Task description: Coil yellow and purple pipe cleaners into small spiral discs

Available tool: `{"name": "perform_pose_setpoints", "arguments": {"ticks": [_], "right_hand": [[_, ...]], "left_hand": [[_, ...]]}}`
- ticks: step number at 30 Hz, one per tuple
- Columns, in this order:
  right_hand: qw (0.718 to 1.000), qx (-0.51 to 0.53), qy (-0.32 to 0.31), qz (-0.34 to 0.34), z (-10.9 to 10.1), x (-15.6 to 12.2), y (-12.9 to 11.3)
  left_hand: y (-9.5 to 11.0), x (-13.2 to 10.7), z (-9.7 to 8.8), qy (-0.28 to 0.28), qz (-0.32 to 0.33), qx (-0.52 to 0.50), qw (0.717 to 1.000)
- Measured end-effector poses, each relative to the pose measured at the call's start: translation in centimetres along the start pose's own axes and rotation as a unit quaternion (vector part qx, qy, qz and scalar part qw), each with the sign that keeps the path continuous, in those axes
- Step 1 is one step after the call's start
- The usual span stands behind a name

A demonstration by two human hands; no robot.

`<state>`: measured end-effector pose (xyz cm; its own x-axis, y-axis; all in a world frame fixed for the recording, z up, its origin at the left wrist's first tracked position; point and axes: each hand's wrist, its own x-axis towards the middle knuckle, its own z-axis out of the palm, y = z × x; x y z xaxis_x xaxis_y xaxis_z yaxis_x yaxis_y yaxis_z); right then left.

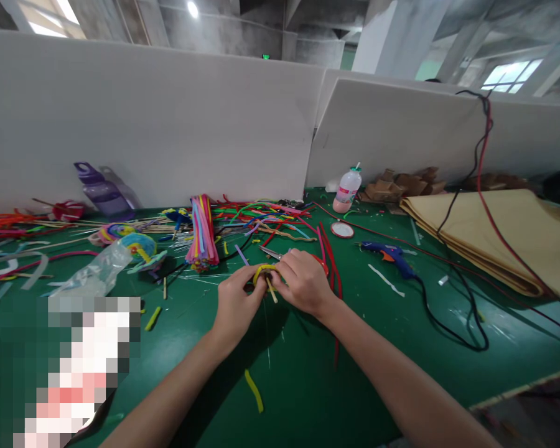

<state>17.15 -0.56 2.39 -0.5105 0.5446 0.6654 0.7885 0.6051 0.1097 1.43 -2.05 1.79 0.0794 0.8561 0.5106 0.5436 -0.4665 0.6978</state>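
Observation:
Both my hands meet over the green table (308,386) near its middle. My left hand (236,302) and my right hand (303,280) are closed around a small yellow pipe-cleaner coil (264,272) wound on a thin wooden stick (271,290). The stick's lower end pokes out between my thumbs. Scissors with red handles (273,253) lie just behind my right hand. A short yellow pipe-cleaner piece (254,390) lies on the table between my forearms.
A bundle of coloured pipe cleaners (201,233) and loose ones lie behind. A blue glue gun (388,255) with black cord is at right, beside stacked tan sheets (508,236). A pink bottle (346,190), purple bottle (100,190) and plastic bag (96,274) stand around.

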Motion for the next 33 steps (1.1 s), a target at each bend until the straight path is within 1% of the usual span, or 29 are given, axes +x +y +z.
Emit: {"name": "perform_pose_setpoints", "arguments": {"ticks": [2, 4, 5, 7, 8, 9, 10, 11, 13, 16, 19, 22, 24, 26, 28, 31, 33], "right_hand": [[1.000, 0.013, -0.011, 0.001, -0.2, 0.1, -0.1], [0.998, 0.053, -0.018, 0.029, -0.3, 0.1, 0.3], [0.995, 0.076, -0.023, 0.057, -0.3, 0.1, 0.7], [0.985, 0.097, -0.044, 0.134, -0.2, -0.2, 2.0], [0.979, 0.081, -0.069, 0.176, 0.0, -0.4, 2.7], [0.970, 0.044, -0.099, 0.216, 0.2, -0.7, 3.4], [0.961, 0.003, -0.138, 0.238, 0.4, -1.0, 4.0], [0.954, -0.034, -0.168, 0.246, 0.6, -1.3, 4.4], [0.945, -0.083, -0.203, 0.244, 1.0, -1.7, 4.9], [0.940, -0.114, -0.204, 0.250, 1.5, -2.0, 4.8], [0.937, -0.112, -0.211, 0.255, 1.8, -2.0, 4.9], [0.936, -0.107, -0.228, 0.244, 1.8, -1.9, 5.1], [0.937, -0.118, -0.221, 0.243, 1.5, -1.8, 5.1], [0.938, -0.123, -0.213, 0.246, 1.0, -1.7, 4.7], [0.938, -0.105, -0.227, 0.242, 0.7, -1.5, 4.4], [0.936, -0.063, -0.261, 0.228, 0.5, -1.5, 4.1], [0.935, -0.039, -0.268, 0.229, 0.6, -1.5, 4.2]], "left_hand": [[-0.2, 0.1, 0.0, 0.002, -0.011, 0.004, 1.000], [-0.5, 0.2, 0.1, 0.001, -0.027, 0.003, 1.000], [-0.6, 0.2, 0.1, 0.000, -0.037, 0.001, 0.999], [-0.9, 0.3, 0.1, -0.002, -0.059, -0.011, 0.998], [-1.1, 0.4, 0.1, -0.002, -0.070, -0.021, 0.997], [-1.2, 0.4, 0.1, 0.000, -0.081, -0.035, 0.996], [-1.3, 0.4, 0.1, 0.003, -0.091, -0.048, 0.995], [-1.3, 0.5, 0.1, 0.008, -0.099, -0.059, 0.993], [-1.4, 0.5, 0.1, 0.019, -0.113, -0.075, 0.991], [-1.5, 0.7, 0.1, 0.020, -0.131, -0.101, 0.986], [-1.8, 0.8, 0.3, 0.014, -0.160, -0.150, 0.976], [-2.1, 0.8, 0.6, 0.003, -0.205, -0.232, 0.951], [-2.1, 0.9, 0.6, -0.008, -0.238, -0.285, 0.928], [-1.9, 0.9, 0.6, -0.018, -0.271, -0.321, 0.907], [-1.8, 0.9, 0.6, -0.025, -0.296, -0.346, 0.890], [-1.7, 0.9, 0.6, -0.025, -0.307, -0.371, 0.876], [-1.7, 0.9, 0.6, -0.021, -0.300, -0.382, 0.874]]}}
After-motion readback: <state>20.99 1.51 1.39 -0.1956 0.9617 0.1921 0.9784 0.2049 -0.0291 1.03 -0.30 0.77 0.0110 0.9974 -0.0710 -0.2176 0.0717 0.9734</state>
